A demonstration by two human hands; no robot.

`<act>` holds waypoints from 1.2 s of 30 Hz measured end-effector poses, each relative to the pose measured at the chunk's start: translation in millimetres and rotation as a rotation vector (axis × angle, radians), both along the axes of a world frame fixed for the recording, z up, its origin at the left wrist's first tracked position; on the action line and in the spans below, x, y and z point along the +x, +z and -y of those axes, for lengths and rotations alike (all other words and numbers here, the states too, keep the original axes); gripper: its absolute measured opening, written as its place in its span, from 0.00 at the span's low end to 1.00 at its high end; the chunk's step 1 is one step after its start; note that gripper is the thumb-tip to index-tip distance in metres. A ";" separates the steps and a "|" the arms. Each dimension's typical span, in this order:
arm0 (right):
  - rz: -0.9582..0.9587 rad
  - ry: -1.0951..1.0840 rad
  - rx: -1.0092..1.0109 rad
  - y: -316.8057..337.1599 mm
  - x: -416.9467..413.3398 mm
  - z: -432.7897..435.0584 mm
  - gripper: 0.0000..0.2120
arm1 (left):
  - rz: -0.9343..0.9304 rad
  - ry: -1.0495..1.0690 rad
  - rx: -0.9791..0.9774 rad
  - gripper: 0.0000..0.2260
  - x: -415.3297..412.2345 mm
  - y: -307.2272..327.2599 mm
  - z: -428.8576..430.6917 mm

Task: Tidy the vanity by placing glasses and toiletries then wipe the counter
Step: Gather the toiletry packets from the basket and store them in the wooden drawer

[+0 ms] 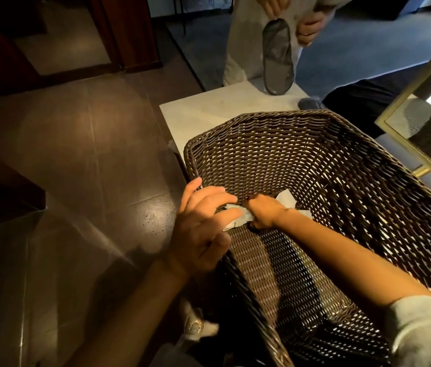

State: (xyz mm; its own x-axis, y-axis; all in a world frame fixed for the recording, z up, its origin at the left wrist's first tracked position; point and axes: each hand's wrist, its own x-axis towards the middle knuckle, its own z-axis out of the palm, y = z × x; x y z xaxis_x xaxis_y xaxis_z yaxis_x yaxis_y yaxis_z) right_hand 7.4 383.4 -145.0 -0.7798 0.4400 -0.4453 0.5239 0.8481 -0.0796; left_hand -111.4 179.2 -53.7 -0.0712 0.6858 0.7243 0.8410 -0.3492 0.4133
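A large dark brown wicker basket (315, 144) rests on a white counter (209, 109). My left hand (201, 234) sits over the basket's left rim, fingers curled around the rim and touching the end of a white cloth (241, 219). My right hand (264, 214) is inside the basket, closed on that same white cloth and pressing it against the woven floor. A corner of the cloth (287, 198) sticks out behind the right hand.
Across the counter stands another person in light clothes, holding a grey slipper (278, 56) in a clear wrapper. A gold-framed mirror (421, 123) stands at the right. Dark tiled floor (76, 154) lies left of the counter.
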 end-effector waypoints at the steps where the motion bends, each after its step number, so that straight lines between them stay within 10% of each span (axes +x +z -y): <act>1: 0.023 0.010 -0.009 -0.2 0.3 1.9 0.17 | -0.007 -0.001 -0.017 0.26 0.4 1.7 0.3; 12: 0.105 0.018 -0.147 60.3 44.2 24.1 0.16 | -0.033 0.064 -0.072 0.27 0.3 12.2 5.9; 28: -0.237 -0.116 0.222 235.0 193.2 98.3 0.21 | -0.106 0.066 -0.399 0.22 7.7 49.1 25.1; 36: -0.321 -0.327 0.311 200.5 244.4 153.6 0.13 | -0.156 0.160 -0.557 0.26 16.4 63.1 32.4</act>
State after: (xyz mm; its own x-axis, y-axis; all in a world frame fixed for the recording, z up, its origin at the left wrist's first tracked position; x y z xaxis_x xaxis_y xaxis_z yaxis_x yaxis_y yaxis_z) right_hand 251.9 229.8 55.6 -0.6559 0.7546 -0.0183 0.7544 0.6545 -0.0499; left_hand -95.0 146.8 9.5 -0.1267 0.9547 0.2693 0.9307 0.0205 0.3652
